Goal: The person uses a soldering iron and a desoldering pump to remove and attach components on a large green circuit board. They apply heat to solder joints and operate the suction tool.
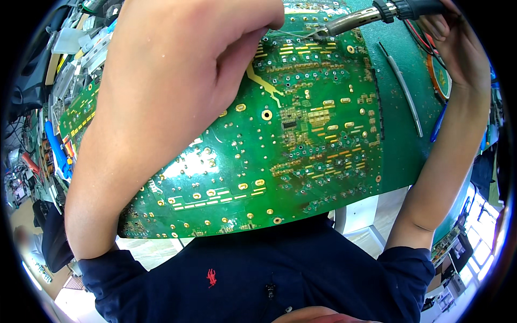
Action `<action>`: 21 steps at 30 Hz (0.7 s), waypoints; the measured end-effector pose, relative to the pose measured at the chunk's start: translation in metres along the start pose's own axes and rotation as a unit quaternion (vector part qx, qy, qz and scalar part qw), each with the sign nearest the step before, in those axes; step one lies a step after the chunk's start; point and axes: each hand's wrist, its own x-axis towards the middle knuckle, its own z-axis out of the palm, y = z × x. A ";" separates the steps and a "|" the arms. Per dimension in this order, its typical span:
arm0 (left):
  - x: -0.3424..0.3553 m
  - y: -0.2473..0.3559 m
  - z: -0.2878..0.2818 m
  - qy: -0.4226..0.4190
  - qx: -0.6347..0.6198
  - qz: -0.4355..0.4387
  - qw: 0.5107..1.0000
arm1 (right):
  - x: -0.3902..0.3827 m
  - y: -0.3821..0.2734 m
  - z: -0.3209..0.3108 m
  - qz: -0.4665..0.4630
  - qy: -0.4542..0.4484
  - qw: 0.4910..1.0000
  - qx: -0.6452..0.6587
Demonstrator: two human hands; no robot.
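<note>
A large green circuit board with gold pads lies across the bench in front of me. My left hand is over its upper left part, fingers curled on a thin solder wire that runs rightward to the board's top rows; my fingertips are mostly hidden. My right hand grips a soldering iron, its metal end angled down to the pads at the wire's far end. Whether the tip touches the board is too small to tell.
A metal rod, a blue-handled tool and cables lie on the green mat at right. Clutter, another board and blue and red tools crowd the left. A blurred person is at lower left.
</note>
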 end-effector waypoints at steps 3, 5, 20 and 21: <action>0.000 0.000 -0.001 0.001 0.001 -0.002 1.000 | 0.003 -0.008 -0.004 0.025 -0.031 0.999 -0.017; -0.001 0.002 -0.002 0.001 0.004 -0.004 1.000 | 0.003 -0.011 0.000 0.030 -0.043 0.998 -0.022; 0.009 0.005 -0.002 -0.001 0.001 0.008 1.000 | 0.013 0.053 -0.067 0.034 -0.093 0.959 0.266; 0.010 0.005 -0.002 -0.004 0.004 0.006 1.000 | 0.013 0.056 -0.065 0.031 -0.087 0.959 0.267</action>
